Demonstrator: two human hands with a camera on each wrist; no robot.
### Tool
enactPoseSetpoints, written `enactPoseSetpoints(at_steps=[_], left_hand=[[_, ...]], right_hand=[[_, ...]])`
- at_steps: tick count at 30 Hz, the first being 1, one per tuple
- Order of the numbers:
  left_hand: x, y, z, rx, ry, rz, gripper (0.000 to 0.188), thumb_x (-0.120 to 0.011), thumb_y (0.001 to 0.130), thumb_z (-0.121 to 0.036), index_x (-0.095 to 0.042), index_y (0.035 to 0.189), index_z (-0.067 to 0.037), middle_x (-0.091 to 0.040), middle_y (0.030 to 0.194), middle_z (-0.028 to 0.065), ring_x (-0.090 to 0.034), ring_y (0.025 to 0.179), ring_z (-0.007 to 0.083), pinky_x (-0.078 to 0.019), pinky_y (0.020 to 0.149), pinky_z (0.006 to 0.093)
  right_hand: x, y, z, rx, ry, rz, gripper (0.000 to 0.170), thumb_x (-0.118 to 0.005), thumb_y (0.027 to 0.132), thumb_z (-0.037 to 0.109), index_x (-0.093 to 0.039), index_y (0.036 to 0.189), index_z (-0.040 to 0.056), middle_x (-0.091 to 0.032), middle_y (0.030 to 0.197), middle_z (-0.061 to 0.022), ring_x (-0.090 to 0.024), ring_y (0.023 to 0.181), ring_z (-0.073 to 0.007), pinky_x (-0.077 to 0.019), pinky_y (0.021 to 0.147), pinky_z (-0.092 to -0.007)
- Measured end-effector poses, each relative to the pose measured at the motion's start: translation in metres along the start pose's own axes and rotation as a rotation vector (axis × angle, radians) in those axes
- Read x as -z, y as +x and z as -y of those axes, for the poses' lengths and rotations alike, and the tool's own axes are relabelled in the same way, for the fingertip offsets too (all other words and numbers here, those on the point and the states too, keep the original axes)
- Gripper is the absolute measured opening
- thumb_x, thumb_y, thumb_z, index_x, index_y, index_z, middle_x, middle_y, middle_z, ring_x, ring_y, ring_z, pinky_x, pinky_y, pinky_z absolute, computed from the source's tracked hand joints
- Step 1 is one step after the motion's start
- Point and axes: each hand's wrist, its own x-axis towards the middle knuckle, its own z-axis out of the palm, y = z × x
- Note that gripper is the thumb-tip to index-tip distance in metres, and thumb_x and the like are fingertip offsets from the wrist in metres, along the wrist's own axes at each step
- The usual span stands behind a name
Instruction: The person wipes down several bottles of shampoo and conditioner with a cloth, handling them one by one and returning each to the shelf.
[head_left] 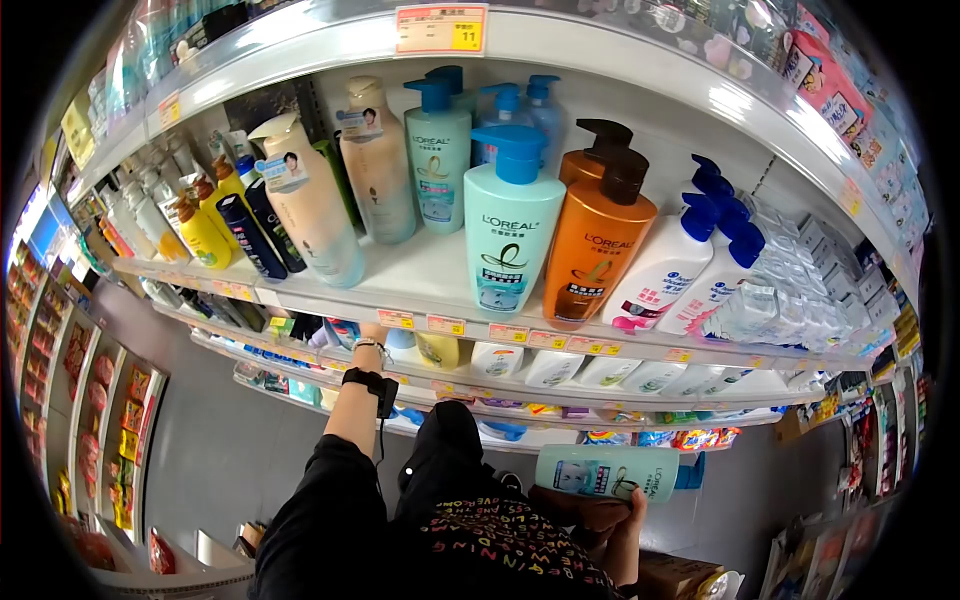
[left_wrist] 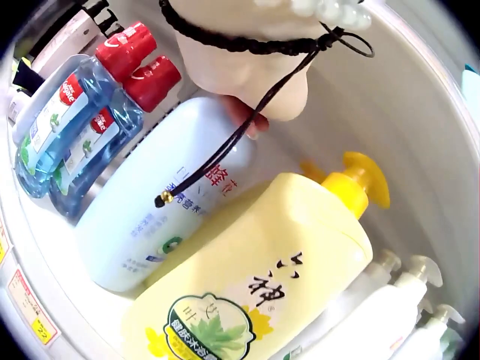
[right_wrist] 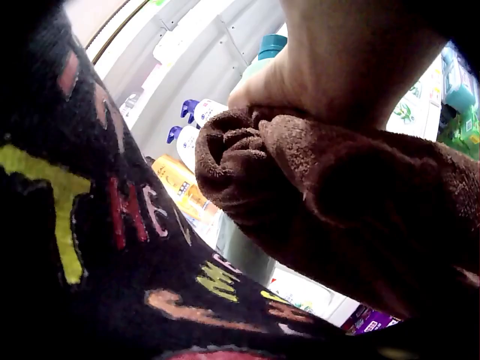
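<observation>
My left hand reaches under the shelf onto a lower one, seen in the head view as a wrist with a bracelet and black strap. In the left wrist view its fingers curl at the top of a pale blue bottle; the bottle's cap is hidden behind the hand. Beside that bottle leans a yellow body-wash pump bottle. My right hand, low by my body, holds a brown towel-like cloth against a mint-green L'Oréal pump bottle, which lies sideways with its blue pump to the right.
Along the shelf above stand another mint-green bottle, brown pump bottles and white bottles with blue pumps. Two mouthwash bottles stand beside the pale blue bottle. Snack shelves line the left.
</observation>
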Motion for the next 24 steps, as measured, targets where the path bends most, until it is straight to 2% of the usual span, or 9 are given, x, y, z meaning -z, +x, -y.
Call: enactPoseSetpoints(at_steps=[3,5,6,8,13,15,19,21,24], left_hand=[[0.016,-0.010,-0.009,-0.076,0.163,0.039,0.027,-0.045,0.088,-0.019,-0.056,0.106,-0.002,-0.059,0.110,0.0123,-0.054,0.101,0.0297,-0.0440,0.088,0.0392],[0.014,-0.015,-0.006,-0.444,0.303,-0.289,0.024,-0.059,0.080,-0.024,-0.063,0.093,-0.004,-0.065,0.090,0.0134,-0.060,0.087,0.0309,-0.0464,0.077,0.0421],[0.022,-0.027,-0.019,-0.352,0.304,-0.202,0.023,-0.062,0.079,-0.020,-0.062,0.094,-0.003,-0.065,0.089,0.0154,-0.061,0.085,0.0293,-0.0476,0.073,0.0405],[0.062,-0.072,-0.081,-0.089,-0.319,-0.206,0.022,-0.062,0.080,-0.017,-0.061,0.094,0.000,-0.064,0.076,0.0167,-0.064,0.069,0.0261,-0.0492,0.060,0.0362],[0.134,-0.151,-0.136,0.336,-0.375,0.423,0.028,-0.062,0.083,-0.017,-0.059,0.100,0.005,-0.057,0.054,0.0104,-0.058,0.045,0.0138,-0.0427,0.041,0.0249],[0.163,-0.144,-0.163,0.246,-0.430,0.474,0.028,-0.061,0.084,-0.017,-0.059,0.101,0.005,-0.056,0.053,0.0061,-0.056,0.044,0.0111,-0.0394,0.040,0.0228],[0.215,-0.084,-0.244,-0.320,-0.413,-0.033,0.015,-0.055,0.088,-0.012,-0.058,0.091,0.003,-0.050,0.059,-0.0013,-0.047,0.052,0.0053,-0.0357,0.047,0.0188],[0.228,-0.047,-0.291,-0.498,-0.474,-0.207,0.014,-0.055,0.088,-0.009,-0.057,0.093,0.003,-0.053,0.069,-0.0005,-0.045,0.057,0.0039,-0.0329,0.048,0.0179],[0.240,0.013,-0.347,-0.690,-0.471,-0.201,0.017,-0.055,0.087,-0.008,-0.059,0.099,0.004,-0.064,0.089,0.0111,-0.060,0.080,0.0125,-0.0466,0.069,0.0221]], right_hand=[[0.006,0.003,-0.007,-0.017,-0.013,-0.046,0.061,-0.063,0.071,0.039,-0.049,0.114,-0.0017,-0.057,0.105,-0.0130,-0.057,0.093,-0.0250,-0.0472,0.080,-0.0339],[0.027,0.015,-0.024,0.037,-0.034,-0.098,0.062,-0.067,0.069,0.037,-0.048,0.115,-0.0014,-0.056,0.105,-0.0124,-0.056,0.093,-0.0244,-0.0471,0.079,-0.0332],[0.031,0.018,-0.027,0.043,-0.018,-0.099,0.062,-0.067,0.069,0.037,-0.048,0.115,-0.0014,-0.056,0.105,-0.0124,-0.056,0.093,-0.0244,-0.0471,0.079,-0.0332],[0.010,0.010,-0.017,0.056,0.009,-0.097,0.064,-0.070,0.067,0.034,-0.047,0.116,-0.0011,-0.055,0.104,-0.0117,-0.055,0.094,-0.0234,-0.0470,0.078,-0.0332],[0.050,0.014,-0.029,0.010,-0.001,-0.102,0.064,-0.070,0.068,0.031,-0.044,0.117,-0.0007,-0.053,0.104,-0.0099,-0.055,0.092,-0.0218,-0.0466,0.078,-0.0326],[0.037,0.011,-0.017,0.043,0.010,-0.129,0.065,-0.069,0.068,0.032,-0.043,0.118,-0.0007,-0.053,0.104,-0.0099,-0.055,0.092,-0.0216,-0.0464,0.078,-0.0324],[0.030,0.010,-0.003,0.085,-0.005,-0.085,0.066,-0.068,0.069,0.035,-0.042,0.118,-0.0005,-0.053,0.105,-0.0102,-0.055,0.094,-0.0217,-0.0466,0.078,-0.0329],[0.023,0.008,0.000,0.088,0.025,-0.086,0.067,-0.069,0.068,0.035,-0.042,0.118,-0.0005,-0.053,0.106,-0.0105,-0.055,0.095,-0.0219,-0.0467,0.079,-0.0333],[0.046,0.012,-0.014,0.109,0.064,-0.091,0.068,-0.069,0.067,0.035,-0.043,0.118,-0.0005,-0.054,0.106,-0.0109,-0.055,0.095,-0.0225,-0.0471,0.079,-0.0341]])
